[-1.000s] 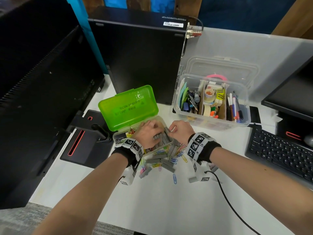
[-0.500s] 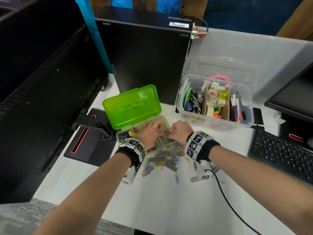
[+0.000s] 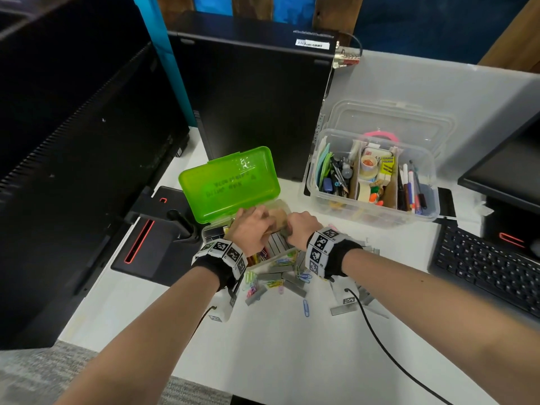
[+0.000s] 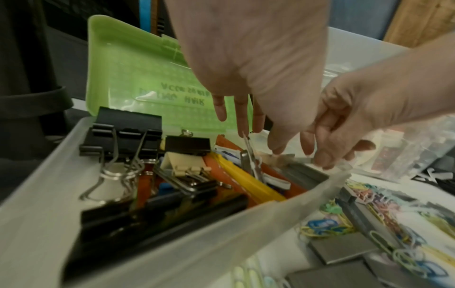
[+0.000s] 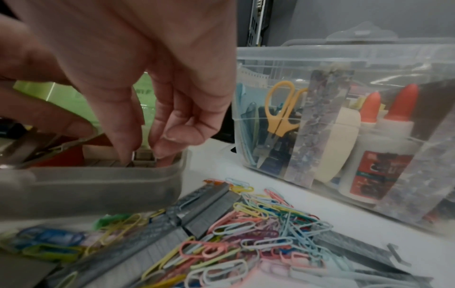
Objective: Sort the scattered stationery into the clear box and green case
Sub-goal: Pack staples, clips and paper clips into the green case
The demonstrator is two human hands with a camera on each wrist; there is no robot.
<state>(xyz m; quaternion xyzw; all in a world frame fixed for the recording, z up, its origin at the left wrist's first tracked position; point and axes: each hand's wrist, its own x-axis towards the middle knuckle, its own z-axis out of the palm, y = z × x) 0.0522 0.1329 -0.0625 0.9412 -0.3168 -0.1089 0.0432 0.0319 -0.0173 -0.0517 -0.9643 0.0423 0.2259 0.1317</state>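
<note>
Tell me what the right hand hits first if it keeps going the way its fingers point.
Likely the grey staple strips inside the frosted tray of the green-lidded case. The right hand points its fingertips down into that corner, at or just above the strips; contact is unclear.

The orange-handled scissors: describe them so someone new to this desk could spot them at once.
Start at the clear box standing on the white desk right of the green case. In the right wrist view, look through its near wall at the left end: the orange-handled scissors stand there, handles up. They are left of the masking tape roll and the two orange-capped glue bottles, and alone show looped handles.
</note>
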